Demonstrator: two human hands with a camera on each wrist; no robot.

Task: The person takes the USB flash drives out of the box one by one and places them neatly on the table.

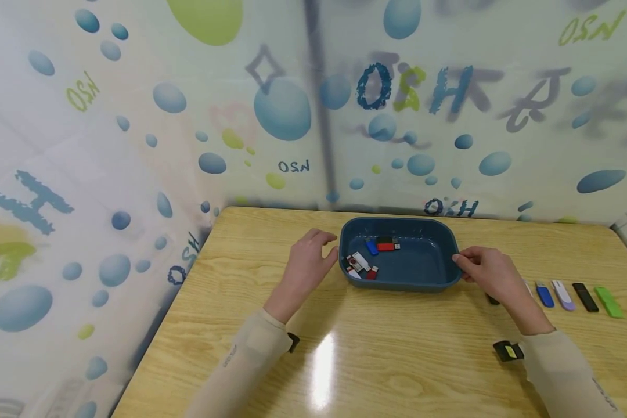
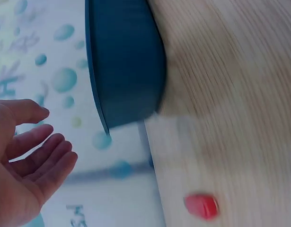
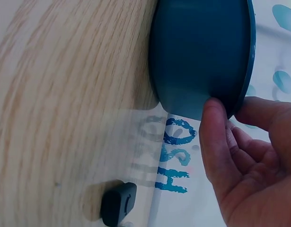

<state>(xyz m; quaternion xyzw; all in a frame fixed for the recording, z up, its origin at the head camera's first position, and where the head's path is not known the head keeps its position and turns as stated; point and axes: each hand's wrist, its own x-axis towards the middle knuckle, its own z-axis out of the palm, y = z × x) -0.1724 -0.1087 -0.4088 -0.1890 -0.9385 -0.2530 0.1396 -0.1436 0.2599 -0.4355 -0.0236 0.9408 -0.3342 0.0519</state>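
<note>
A dark blue rectangular bin (image 1: 413, 285) stands on the table, with several USB flash drives lying toward its left side. Among them are a blue USB drive (image 1: 372, 248), a red USB drive (image 1: 385, 247) and a white USB drive (image 1: 361, 260). My right hand (image 1: 488, 273) pinches the bin's right rim between thumb and fingers, as the right wrist view also shows. Beside the left rim, my left hand (image 1: 308, 264) is held with relaxed, slightly bent fingers; in the left wrist view it is apart from the bin (image 2: 126, 61) and holds nothing.
Right of the bin lie a blue USB drive (image 1: 545, 295), a white-purple one, a black USB drive (image 1: 585, 297) and a green USB drive (image 1: 609, 302). My right arm partly covers others. A small red object (image 2: 202, 205) rests on the table. A patterned curtain (image 1: 292, 174) hangs behind.
</note>
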